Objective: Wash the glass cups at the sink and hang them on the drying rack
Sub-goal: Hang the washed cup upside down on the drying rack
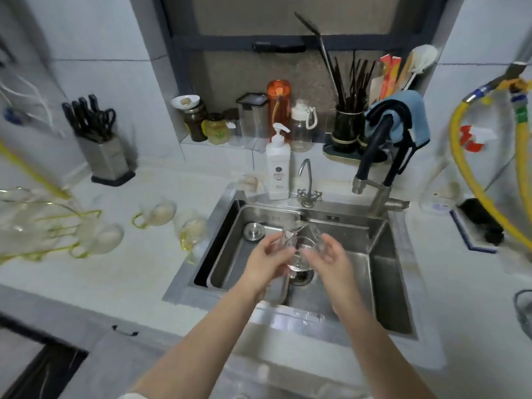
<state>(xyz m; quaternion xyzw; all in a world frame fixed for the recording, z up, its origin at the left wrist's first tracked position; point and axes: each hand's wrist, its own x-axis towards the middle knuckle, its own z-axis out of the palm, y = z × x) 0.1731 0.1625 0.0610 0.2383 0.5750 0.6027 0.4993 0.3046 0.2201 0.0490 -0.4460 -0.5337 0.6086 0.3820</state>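
Both hands cup one clear glass cup above the sink drain; left hand wraps its side; right hand steadies opposite; wet glass likely slippery, fragile; grip the walls.

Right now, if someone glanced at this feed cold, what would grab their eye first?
Both hands, left hand and right hand, cupped around a clear glass cup over the steel sink, dead centre. Next, the gold wire drying rack on the counter far left, glasses on it, blurred. Then the yellow hose looping down the right.
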